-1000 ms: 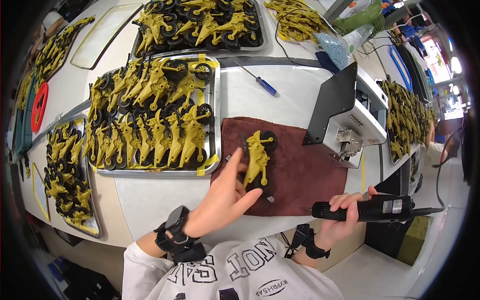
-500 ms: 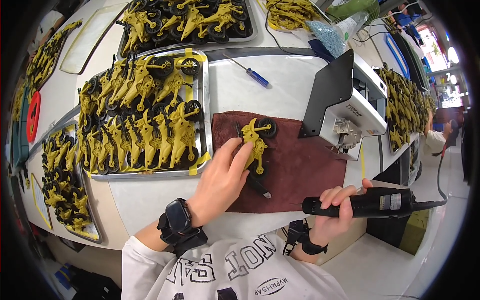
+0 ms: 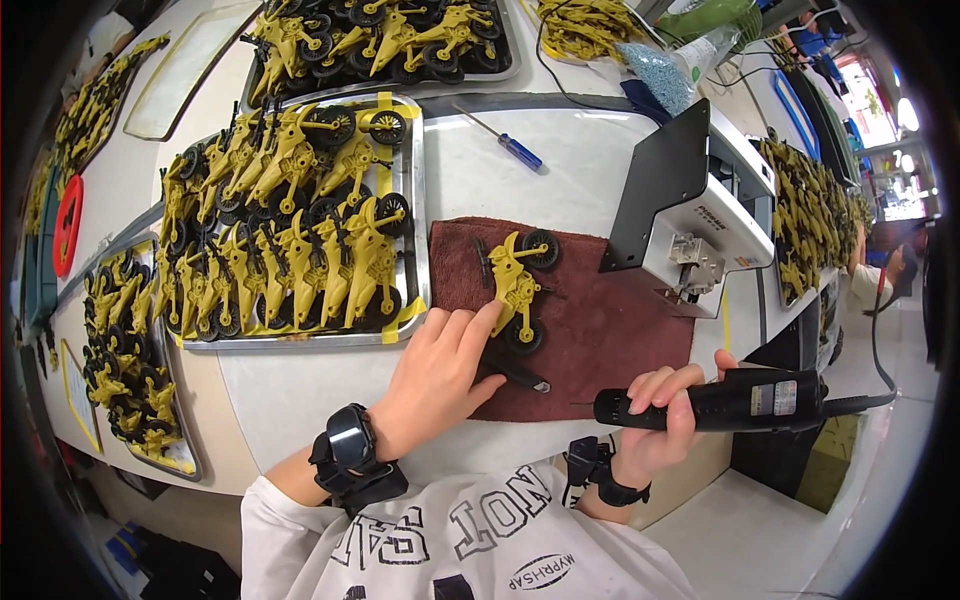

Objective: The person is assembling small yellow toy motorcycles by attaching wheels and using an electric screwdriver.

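I see a yellow toy motorcycle (image 3: pixel 520 290) lying flat on the dark red cloth (image 3: pixel 600 330), near the cloth's left edge. My left hand (image 3: pixel 440 375) rests open there, fingertips pinning the toy's rear end without closing around it. My right hand (image 3: pixel 660 415), off the cloth's lower right corner, is wrapped around a black power screwdriver (image 3: pixel 740 402). The toy looks light, stiff plastic with thin, breakable parts; I judge the thick body the safest hold.

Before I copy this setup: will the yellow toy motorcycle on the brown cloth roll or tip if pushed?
Lying on its side, the yellow toy motorcycle probably won't roll. The brown cloth likely grips it. The left hand fingertips rest at its rear wheel; it looks like light, stiff plastic.
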Demonstrator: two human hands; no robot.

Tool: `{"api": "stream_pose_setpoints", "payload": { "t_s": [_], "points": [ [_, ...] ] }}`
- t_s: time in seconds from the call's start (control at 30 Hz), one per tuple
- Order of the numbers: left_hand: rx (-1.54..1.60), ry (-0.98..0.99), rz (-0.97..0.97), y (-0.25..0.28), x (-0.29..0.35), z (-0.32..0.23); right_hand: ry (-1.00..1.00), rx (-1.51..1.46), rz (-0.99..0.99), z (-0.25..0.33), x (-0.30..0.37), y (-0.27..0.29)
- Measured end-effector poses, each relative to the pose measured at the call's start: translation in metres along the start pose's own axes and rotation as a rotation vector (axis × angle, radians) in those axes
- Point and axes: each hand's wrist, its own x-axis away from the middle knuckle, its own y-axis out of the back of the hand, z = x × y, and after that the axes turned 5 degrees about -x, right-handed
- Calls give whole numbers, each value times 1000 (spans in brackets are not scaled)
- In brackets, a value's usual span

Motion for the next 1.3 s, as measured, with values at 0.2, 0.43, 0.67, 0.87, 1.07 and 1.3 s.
{"api": "stream_pose_setpoints", "payload": {
  "t_s": [0.2,0.43,0.67,0.87,1.07,1.3],
  "points": [
    [60,-36,-10,0,0,9,-12,0,9,0,3,0],
    [105,-103,40,7,1,16,-23,5,3,1,6,1],
    [20,-116,-19,13,-1,9,19,19,-18,3,5,7],
    [-73,-110,-71,14,1,20,159,149,-57,1,-4,8],
    [-67,-122,-47,14,0,21,287,243,-56,-4,-17,10],
    [1,-169,-59,24,-12,16,183,215,-23,-13,-26,22]
  ]
}}
